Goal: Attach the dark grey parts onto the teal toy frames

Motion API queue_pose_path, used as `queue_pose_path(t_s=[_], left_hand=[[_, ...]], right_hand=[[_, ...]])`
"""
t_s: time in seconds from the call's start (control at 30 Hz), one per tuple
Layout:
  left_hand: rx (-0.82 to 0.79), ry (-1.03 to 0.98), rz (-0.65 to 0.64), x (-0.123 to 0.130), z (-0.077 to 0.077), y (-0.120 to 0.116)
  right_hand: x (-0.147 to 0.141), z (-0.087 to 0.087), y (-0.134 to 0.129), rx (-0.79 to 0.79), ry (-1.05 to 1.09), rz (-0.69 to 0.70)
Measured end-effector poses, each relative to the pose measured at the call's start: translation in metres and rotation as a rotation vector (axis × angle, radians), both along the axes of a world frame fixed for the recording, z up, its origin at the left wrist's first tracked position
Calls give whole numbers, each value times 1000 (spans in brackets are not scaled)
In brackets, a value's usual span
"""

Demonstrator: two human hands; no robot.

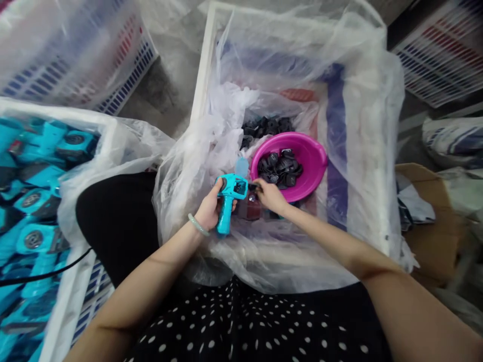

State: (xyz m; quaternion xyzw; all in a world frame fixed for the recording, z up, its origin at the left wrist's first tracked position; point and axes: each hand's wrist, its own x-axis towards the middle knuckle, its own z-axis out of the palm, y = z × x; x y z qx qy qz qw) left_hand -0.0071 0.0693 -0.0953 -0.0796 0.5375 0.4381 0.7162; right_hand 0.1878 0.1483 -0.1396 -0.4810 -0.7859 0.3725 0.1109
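My left hand is closed around a turquoise toy gun, with its handle pointing down and its open front end to the right. Inside that front opening, dark parts show. My right hand pinches a small black plastic part close to the gun's front; whether the two touch I cannot tell. Just beyond the gun, a translucent blue round piece shows. A magenta basin stands beside my right hand, with several black plastic parts in it.
The basin rests in a large white crate lined with clear plastic film. More black parts lie behind it. At left, another crate is full of turquoise toy guns. A black cable crosses there. Cardboard lies at right.
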Motion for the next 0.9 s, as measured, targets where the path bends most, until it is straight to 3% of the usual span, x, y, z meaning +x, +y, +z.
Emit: queue_pose_path(t_s=[0.1,0.23,0.33,0.47,0.57,0.73,0.9], left_hand=[[9,-1,-3,11,-1,-6],[36,-74,1,23,9,-16],[25,-127,-51,24,21,-22],[121,-105,-119,25,38,-28],[203,-37,-115,30,47,-35],[304,64,-74,42,52,-52],[422,139,-98,51,56,-71]], right_hand=[[1,42,-12,160,63,-50],[-12,74,-51,164,125,105],[-10,78,-70,147,194,106],[6,85,-80,274,333,-129],[16,94,-89,373,417,-214],[24,102,-106,530,420,-94],[32,104,-115,553,410,-34]])
